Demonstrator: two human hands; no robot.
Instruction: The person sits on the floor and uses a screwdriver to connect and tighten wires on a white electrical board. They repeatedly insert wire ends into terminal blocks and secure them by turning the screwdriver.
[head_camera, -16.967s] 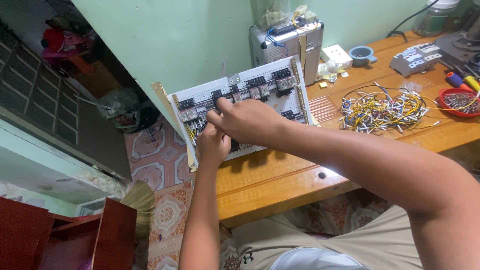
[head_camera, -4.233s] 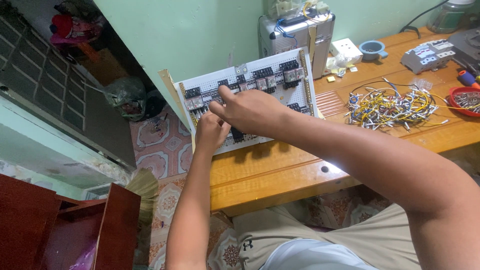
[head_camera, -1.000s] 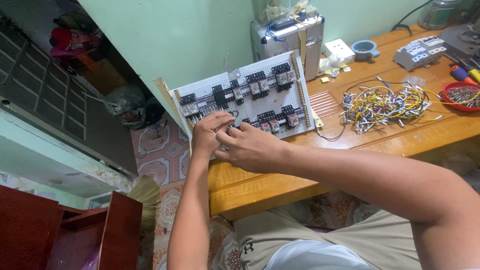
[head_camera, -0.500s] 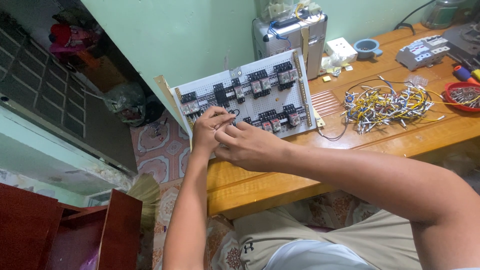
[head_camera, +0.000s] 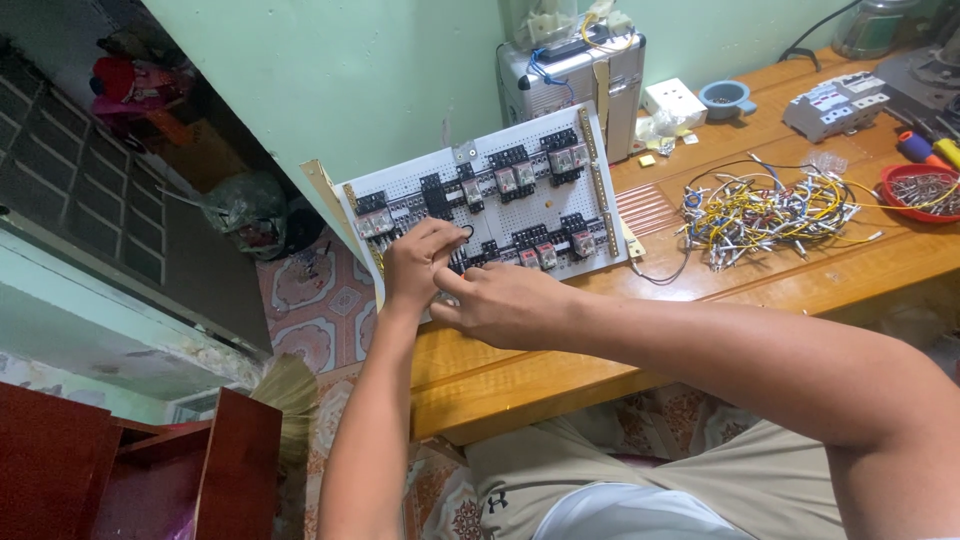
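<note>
Both your hands have slid down to the panel's (head_camera: 500, 190) lower left corner since a second ago. Your left hand (head_camera: 415, 265) pinches a small black wire loop (head_camera: 466, 233); your right hand (head_camera: 500, 305) curls narrow beside it, and I cannot tell what it holds. One panel, two relay rows, tilted on the table (head_camera: 800, 285), long axis running left-right. One wire pile (head_camera: 765, 210) lies right.

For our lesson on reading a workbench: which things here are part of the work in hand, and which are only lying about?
In hand:
left hand
right hand
white perforated panel with black relay blocks

Lying about:
heap of coloured wires
red tray
grey metal box
blue cup
wooden table
</note>
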